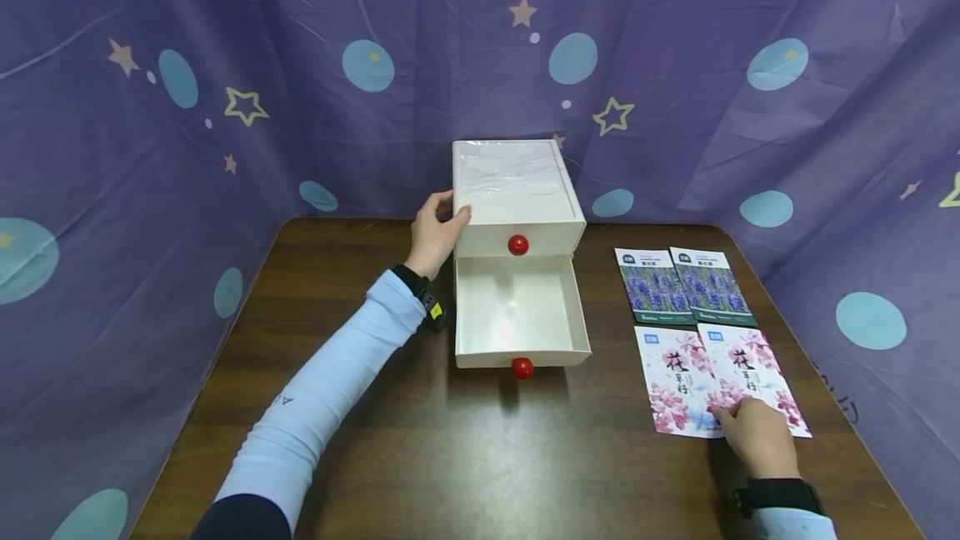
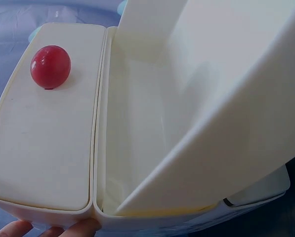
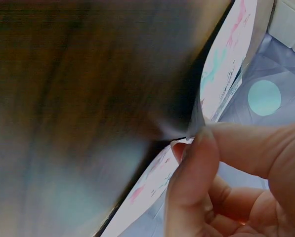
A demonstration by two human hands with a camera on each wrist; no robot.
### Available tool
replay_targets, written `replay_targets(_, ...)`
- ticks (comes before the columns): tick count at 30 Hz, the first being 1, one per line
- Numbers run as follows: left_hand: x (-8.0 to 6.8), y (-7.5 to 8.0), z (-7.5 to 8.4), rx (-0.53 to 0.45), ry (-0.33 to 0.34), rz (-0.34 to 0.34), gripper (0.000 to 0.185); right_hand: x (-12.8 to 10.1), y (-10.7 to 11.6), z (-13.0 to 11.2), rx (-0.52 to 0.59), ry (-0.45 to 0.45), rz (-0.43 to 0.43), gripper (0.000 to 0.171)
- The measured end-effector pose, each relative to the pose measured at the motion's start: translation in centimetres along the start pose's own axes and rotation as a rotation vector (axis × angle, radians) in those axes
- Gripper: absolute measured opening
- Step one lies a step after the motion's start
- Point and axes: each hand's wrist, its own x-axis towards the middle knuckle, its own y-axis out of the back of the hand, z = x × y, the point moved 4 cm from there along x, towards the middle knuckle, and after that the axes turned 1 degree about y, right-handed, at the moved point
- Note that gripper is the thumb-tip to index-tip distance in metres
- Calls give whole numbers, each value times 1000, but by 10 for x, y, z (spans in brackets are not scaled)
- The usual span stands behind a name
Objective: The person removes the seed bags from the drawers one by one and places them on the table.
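Observation:
My left hand [image 1: 435, 233] holds the left side of a white drawer box [image 1: 517, 190], its thumb at the upper front corner. Fingertips [image 2: 80, 229] show against the box's side in the left wrist view. The lower drawer [image 1: 513, 307] is pulled out and its inside is bare; the upper drawer, with a red knob [image 1: 518, 245], is closed. At the right, my right hand [image 1: 761, 437] pinches the lower left corner of a thin, flat pink-blossom card [image 1: 750, 361] between thumb and finger. In the right wrist view the pinched card [image 3: 229, 64] bends up at its edge.
A second pink-blossom card [image 1: 675, 373] lies just left of the pinched one. Two purple-flower cards [image 1: 652, 286] lie behind them. All are on a brown wooden table [image 1: 360, 457], with a purple patterned cloth [image 1: 450, 7] hanging around its back and sides.

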Motion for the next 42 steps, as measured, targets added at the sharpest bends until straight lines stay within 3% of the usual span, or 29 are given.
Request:
replay_targets(20,0,0,4,-8,-4,-3,46,-2,3,1,-30,-73,115,50)
replay_targets(23,0,0,3,-6,-7,-15,47,-15,7,-16,8,44,215,37)
replay_targets(26,0,1,3,-6,-6,-16,48,-38,9,-56,98,303,353,23)
replay_targets(28,1,2,3,-9,-8,-6,47,-54,5,-89,170,478,382,20)
replay_targets(30,1,3,4,-9,-6,2,47,-67,-3,-120,259,597,331,17)
replay_targets(33,2,3,5,-9,-1,-4,47,-79,-19,-158,413,635,145,16)
replay_targets(39,0,2,3,-25,2,-7,46,-78,-55,-206,895,524,-405,49)
replay_targets(42,-2,1,1,-27,7,-14,46,-74,-67,-219,1055,435,-585,59)
